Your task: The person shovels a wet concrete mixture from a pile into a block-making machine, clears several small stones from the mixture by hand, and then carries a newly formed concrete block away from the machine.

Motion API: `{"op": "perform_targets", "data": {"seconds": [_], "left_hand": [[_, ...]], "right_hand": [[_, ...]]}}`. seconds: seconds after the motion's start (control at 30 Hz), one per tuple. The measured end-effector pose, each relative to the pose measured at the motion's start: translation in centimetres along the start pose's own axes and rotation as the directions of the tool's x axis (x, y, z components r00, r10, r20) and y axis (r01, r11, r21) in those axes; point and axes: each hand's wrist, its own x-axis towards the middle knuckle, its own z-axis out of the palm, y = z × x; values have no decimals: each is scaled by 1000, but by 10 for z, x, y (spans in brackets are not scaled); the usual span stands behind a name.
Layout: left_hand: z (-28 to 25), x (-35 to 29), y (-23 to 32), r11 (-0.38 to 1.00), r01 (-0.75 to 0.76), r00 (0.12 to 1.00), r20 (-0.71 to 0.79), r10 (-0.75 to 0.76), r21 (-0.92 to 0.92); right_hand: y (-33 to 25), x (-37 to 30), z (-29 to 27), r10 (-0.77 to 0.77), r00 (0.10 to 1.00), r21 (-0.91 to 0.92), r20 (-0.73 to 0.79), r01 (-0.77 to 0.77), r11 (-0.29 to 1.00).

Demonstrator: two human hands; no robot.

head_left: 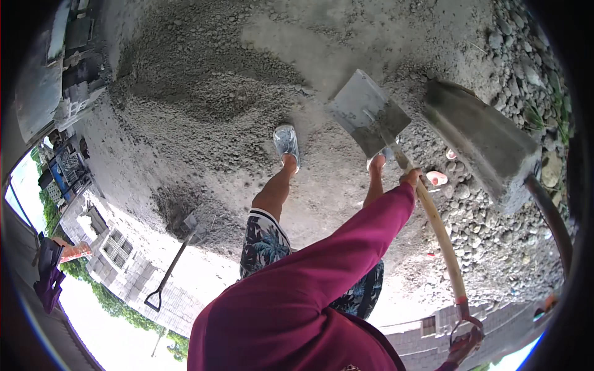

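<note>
Ground [291, 31]: grey, dusty, pale bare dirt in patches. Broad spread of dark gravel [204, 93] beyond and left of the left hand's fingers [411, 177]. Loose stones [489, 241] strewn to the fingers' right, larger toward the far right. Big grey trough [482, 136] among them, right and slightly beyond; its underside hidden. Pink-and-white object [437, 178], kind unclear, just right of the fingers. Black-gripped shovel [170, 272] well left, blade near a small dark gravel patch [176, 207].
</note>
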Motion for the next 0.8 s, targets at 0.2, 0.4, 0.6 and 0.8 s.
{"op": "perform_targets", "data": {"seconds": [0.2, 0.4, 0.6, 0.8], "left_hand": [[-101, -1, 232, 978, -193, 976, 89, 200, -81], [-150, -56, 317, 944, -330, 939, -106, 327, -11], [-184, -158, 317, 898, -429, 899, 51, 436, -101], [-201, -337, 405, 698, -716, 685, 172, 708, -25]], "right_hand": [[-12, -6, 206, 16, 985, 107, 171, -35, 994], [24, -80, 283, 77, 930, 160, 360, -143, 977], [72, -143, 214, 2, 947, 256, 321, -89, 963], [76, -257, 265, -751, 579, 490, 316, 578, 652]]}}
